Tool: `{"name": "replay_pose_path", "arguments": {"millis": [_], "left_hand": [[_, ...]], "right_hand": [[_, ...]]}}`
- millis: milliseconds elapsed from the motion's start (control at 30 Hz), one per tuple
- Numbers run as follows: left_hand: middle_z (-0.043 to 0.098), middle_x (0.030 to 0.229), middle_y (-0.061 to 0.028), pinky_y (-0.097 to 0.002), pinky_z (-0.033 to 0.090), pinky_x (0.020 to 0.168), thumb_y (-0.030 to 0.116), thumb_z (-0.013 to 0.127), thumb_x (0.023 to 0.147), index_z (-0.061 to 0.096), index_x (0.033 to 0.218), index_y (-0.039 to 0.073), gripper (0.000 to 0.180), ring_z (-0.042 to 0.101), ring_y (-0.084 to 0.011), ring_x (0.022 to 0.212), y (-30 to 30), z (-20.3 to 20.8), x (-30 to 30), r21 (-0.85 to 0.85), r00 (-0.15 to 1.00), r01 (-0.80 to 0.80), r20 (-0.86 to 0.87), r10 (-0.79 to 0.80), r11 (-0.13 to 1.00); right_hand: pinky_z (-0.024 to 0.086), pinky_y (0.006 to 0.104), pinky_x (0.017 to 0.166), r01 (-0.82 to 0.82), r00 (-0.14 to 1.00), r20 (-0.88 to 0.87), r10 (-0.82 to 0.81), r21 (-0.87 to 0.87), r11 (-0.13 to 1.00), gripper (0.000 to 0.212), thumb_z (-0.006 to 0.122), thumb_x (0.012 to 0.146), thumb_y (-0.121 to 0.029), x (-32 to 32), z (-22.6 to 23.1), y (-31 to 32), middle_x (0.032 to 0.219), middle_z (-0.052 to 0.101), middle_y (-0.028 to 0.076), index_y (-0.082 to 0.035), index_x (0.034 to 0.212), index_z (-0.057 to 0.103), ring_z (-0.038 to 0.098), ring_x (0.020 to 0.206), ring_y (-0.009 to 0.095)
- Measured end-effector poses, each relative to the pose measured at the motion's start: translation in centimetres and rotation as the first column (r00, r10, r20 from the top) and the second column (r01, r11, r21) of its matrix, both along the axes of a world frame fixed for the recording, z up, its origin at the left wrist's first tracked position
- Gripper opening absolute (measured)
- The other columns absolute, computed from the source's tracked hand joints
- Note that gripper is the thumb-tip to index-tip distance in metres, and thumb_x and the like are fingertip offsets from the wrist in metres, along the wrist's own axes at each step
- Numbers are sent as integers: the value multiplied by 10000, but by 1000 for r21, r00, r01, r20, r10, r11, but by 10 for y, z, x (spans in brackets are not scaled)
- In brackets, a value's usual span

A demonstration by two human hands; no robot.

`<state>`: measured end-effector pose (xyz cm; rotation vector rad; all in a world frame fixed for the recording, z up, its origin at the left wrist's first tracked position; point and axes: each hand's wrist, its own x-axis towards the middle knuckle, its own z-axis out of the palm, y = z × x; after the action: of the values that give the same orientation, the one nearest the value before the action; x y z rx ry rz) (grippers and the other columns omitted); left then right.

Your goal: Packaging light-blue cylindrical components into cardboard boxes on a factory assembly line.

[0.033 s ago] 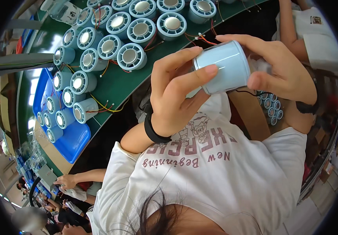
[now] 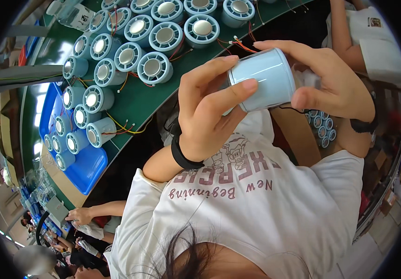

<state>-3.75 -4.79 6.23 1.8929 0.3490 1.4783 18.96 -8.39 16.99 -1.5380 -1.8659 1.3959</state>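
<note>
A light-blue cylinder (image 2: 268,76) with a glossy, smooth side lies tilted between my two hands, above my lap. My left hand (image 2: 205,109) grips its left end, thumb across the side and fingers at the edge and beneath. My right hand (image 2: 337,81) is closed around the right end, index finger along the top edge and thumb at the right rim. Red and orange wires (image 2: 243,46) with small white connectors show just behind its top edge. The cylinder's end faces and the far fingertips are hidden.
Several similar light-blue cylinders with silver discs (image 2: 164,36) and loose wires stand on the green table (image 2: 140,103). A blue tray (image 2: 82,174) holds more, at left. A clear bottle (image 2: 77,16) lies behind. More cylinders (image 2: 321,125) sit low at right. Other people work on both sides.
</note>
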Motion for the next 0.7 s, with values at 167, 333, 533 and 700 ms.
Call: {"name": "replay_pose_path", "arguments": {"millis": [167,333,533,700], "left_hand": [[481,1224,-168,-397,563,860,-47,799,675,701,1056,126,430,582,-352,1081,2,-12,13,94,999,-30,47,26,995],[485,1215,-155,-423,534,898,-31,784,682,716,1062,149,425,565,-371,1088,5,-8,18,283,998,-35,-37,47,959],[417,1319,-178,-434,469,1028,-42,804,714,630,1186,94,521,531,-369,1221,6,-7,12,217,937,94,-348,-13,972],[513,1238,-177,-399,519,924,-35,748,768,648,1151,48,405,584,-348,1136,7,-16,13,39,954,5,-300,6,999]], "right_hand": [[507,300,830,-112,994,41,105,247,963,854,779,773,-471,7,-16,-1,1122,643,124,22,1387,449,641,978,192],[505,297,819,-120,993,24,119,366,923,706,775,763,-232,13,-19,-9,1131,634,116,-5,1360,475,636,947,179],[504,297,789,239,930,218,-295,249,939,617,744,764,-169,69,-25,-79,1055,640,100,-47,1319,505,619,871,163],[508,344,752,664,599,582,-550,23,748,516,769,773,-253,141,-86,-172,918,664,152,15,1157,554,642,836,243]]}}
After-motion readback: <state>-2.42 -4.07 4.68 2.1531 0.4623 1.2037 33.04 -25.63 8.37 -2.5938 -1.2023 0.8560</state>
